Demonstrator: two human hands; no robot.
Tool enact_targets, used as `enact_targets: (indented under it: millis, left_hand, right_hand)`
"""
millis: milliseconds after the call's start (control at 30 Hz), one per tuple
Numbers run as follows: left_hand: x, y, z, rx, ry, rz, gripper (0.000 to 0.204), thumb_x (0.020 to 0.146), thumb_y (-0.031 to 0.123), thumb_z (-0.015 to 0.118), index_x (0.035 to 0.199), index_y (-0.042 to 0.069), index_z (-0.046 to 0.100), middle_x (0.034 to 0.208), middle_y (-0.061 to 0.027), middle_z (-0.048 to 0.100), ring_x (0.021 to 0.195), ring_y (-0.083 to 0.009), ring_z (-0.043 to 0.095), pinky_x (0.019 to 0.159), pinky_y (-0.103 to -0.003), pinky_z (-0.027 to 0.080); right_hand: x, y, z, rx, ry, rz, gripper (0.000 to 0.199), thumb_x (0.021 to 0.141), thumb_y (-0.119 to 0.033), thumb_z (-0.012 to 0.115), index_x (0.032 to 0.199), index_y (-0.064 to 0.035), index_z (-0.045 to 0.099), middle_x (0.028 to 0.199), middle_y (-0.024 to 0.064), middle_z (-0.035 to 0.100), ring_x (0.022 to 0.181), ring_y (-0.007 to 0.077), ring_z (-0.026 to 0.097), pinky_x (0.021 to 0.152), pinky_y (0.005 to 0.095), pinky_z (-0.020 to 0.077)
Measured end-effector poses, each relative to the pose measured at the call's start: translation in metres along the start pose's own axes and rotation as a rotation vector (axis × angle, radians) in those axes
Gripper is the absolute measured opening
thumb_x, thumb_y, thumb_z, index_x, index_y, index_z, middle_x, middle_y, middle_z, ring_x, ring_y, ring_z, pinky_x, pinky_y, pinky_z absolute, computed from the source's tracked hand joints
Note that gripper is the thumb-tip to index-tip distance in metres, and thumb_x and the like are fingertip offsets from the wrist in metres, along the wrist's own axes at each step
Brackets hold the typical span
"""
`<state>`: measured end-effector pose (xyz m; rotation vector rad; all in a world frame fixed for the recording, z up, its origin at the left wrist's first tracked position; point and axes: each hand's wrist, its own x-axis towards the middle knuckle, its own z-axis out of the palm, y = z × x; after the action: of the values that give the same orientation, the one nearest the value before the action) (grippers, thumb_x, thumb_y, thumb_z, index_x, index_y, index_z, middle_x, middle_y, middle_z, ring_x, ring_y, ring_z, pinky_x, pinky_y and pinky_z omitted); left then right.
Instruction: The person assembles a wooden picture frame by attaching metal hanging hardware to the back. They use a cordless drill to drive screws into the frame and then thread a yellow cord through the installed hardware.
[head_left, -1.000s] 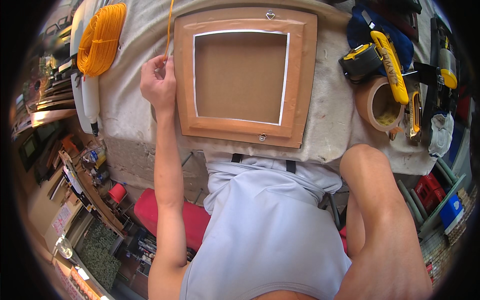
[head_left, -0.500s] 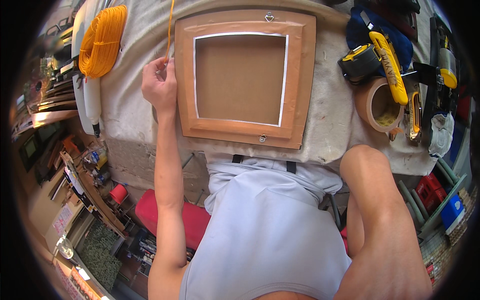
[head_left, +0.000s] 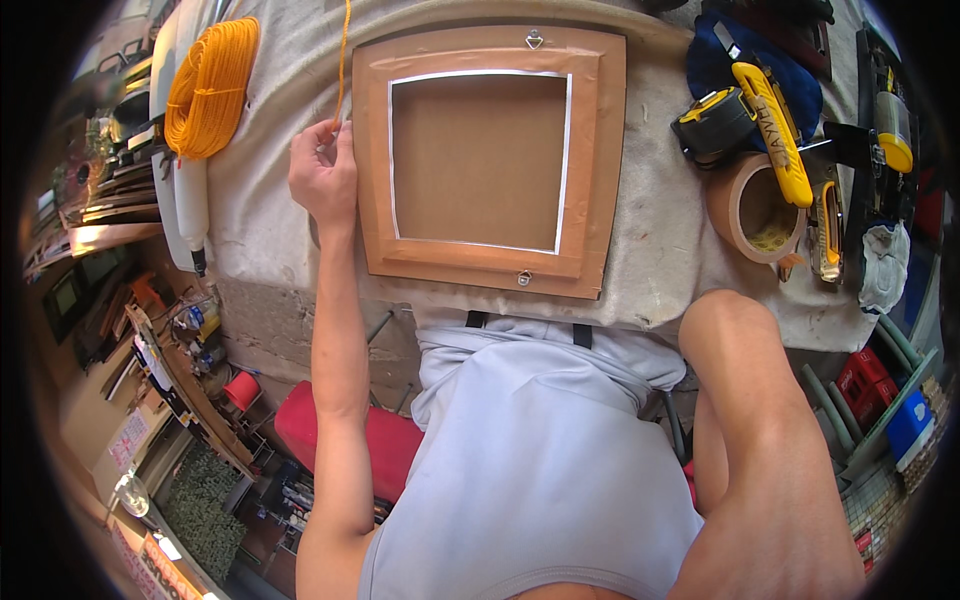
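Observation:
My left hand is pinched on an orange cord, just beside the left edge of a picture frame. From the fingers the cord runs up past the top of the view. The picture frame lies face down on the cloth, its brown back edged with tape around a recessed panel. Metal hanging rings, one upper and one lower, are fixed to opposite sides. My right arm is bent with the elbow over the table's near edge; the hand itself is out of sight.
A bundle of orange cord and a white bottle lie at the left. To the right are a tape measure, a yellow utility knife, a roll of brown tape and another yellow cutter.
The view has shifted slightly. My left hand keeps its pinch on the cord beside the picture frame, which has not visibly moved on the cloth.

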<state>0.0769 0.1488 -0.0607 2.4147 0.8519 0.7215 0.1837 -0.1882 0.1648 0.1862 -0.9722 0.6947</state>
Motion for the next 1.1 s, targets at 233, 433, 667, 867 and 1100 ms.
enact_targets:
  millis: [233,433,667,867,1100]
  left_hand:
    - [0.001,0.003,0.001,0.004,-0.005,0.013,0.013,0.086,0.016,0.077,0.093,0.005,0.072,0.08,-0.0008,0.061,0.068,-0.0106,0.055,0.063,-0.027,0.046]
    - [0.001,0.004,0.0,0.003,-0.009,-0.003,0.013,0.086,0.016,0.077,0.093,0.005,0.072,0.08,-0.0011,0.061,0.068,-0.0108,0.055,0.063,-0.027,0.046]
    - [0.001,0.003,0.0,0.008,-0.008,0.012,0.013,0.086,0.016,0.076,0.093,0.006,0.072,0.08,-0.0012,0.061,0.069,-0.0112,0.056,0.063,-0.027,0.046]
    - [0.001,0.002,0.0,0.012,-0.005,0.016,0.013,0.086,0.016,0.076,0.093,0.006,0.073,0.081,-0.0006,0.062,0.069,-0.0111,0.056,0.063,-0.027,0.046]
    - [0.002,0.001,0.001,0.009,0.006,0.049,0.013,0.087,0.016,0.076,0.094,0.005,0.073,0.08,0.0015,0.062,0.065,-0.0073,0.05,0.059,-0.024,0.043]
  right_hand:
    - [0.0,0.001,-0.002,0.046,-0.054,-0.035,0.02,0.064,-0.015,0.069,0.049,-0.0145,0.056,0.049,-0.0043,0.044,0.04,0.0124,0.045,0.035,0.0311,0.0236]
    - [0.008,-0.005,-0.012,-0.02,-0.109,0.03,0.019,0.065,-0.014,0.069,0.05,-0.014,0.056,0.049,-0.0039,0.044,0.04,0.0126,0.045,0.034,0.0317,0.024]
    - [0.004,-0.003,-0.006,-0.042,-0.105,-0.018,0.018,0.065,-0.014,0.069,0.051,-0.0137,0.057,0.049,-0.0042,0.044,0.04,0.012,0.045,0.035,0.0308,0.0235]
    - [0.011,-0.005,-0.014,-0.042,-0.114,0.038,0.019,0.064,-0.014,0.07,0.051,-0.014,0.057,0.049,-0.0044,0.045,0.041,0.0117,0.045,0.035,0.0309,0.0237]
    - [0.003,0.001,-0.005,-0.023,-0.053,-0.02,0.019,0.064,-0.014,0.069,0.05,-0.0146,0.057,0.049,-0.0045,0.045,0.041,0.0119,0.045,0.035,0.0305,0.024]
